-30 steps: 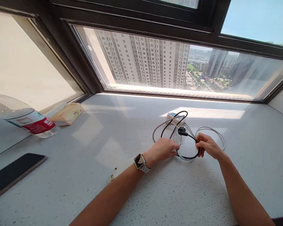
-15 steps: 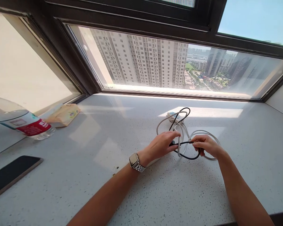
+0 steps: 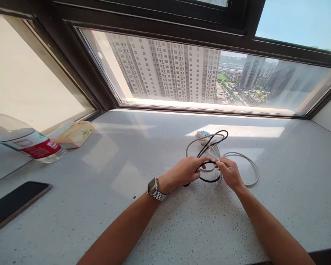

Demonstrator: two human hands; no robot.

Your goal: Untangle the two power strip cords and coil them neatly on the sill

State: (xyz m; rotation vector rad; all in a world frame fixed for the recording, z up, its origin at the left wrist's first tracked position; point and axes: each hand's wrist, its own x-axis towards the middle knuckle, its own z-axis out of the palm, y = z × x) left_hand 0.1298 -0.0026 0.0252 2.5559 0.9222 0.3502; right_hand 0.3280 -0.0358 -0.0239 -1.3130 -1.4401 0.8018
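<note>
While both forearms reach forward, left hand (image 3: pixel 186 171) and right hand (image 3: pixel 229 172) meet — each pinching the black cable (image 3: pixel 209 179).

We see hard daylight from the window (image 3: pixel 209 73) glaring on the desk (image 3: pixel 237 131) (edges bowed, bottle (image 3: pixel 24 141) blurred).

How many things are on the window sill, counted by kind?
Cables: 2, black cable and white cable
Power strip: 1
Bottle: 1
Tissue pack: 1
Phone: 1
Total: 6
</note>
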